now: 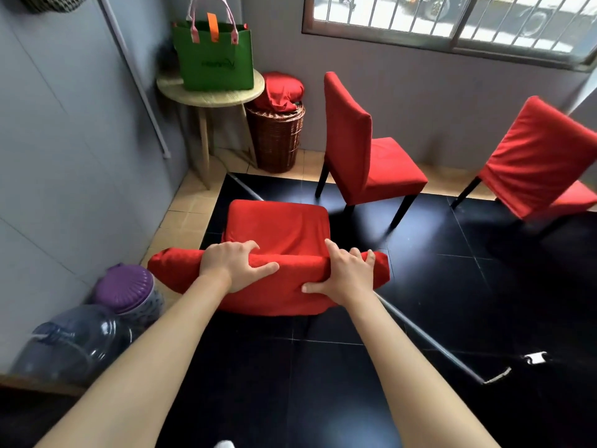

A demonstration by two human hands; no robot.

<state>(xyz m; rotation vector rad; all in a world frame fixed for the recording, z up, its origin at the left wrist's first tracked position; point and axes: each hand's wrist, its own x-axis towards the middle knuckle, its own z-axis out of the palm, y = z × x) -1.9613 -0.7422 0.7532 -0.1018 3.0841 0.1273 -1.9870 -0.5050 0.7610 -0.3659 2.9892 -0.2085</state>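
1. Your red-covered chair (284, 240) stands on the black floor (420, 302) just in front of you. Its backrest (274, 295) is nearest you and its seat (277, 221) points away, toward the far wall.
2. Your left hand (234, 265) grips the top edge of the backrest, left of its middle. The fingers (248, 245) curl over the far side, slightly spread, and the thumb (265, 268) lies stretched along the near face, pointing right.
3. Your right hand (344, 273) grips the same edge near its right end. The fingers (355, 253) hook over the top, close together, and the thumb (315, 287) presses into the near face, pointing left.
4. The red cover bunches a little under both palms.
5. Two more red chairs (371, 156) (542, 156) stand farther off to the right. A wicker basket (277, 137) and a round table (210, 95) carrying a green bag (216, 56) fill the far left corner.
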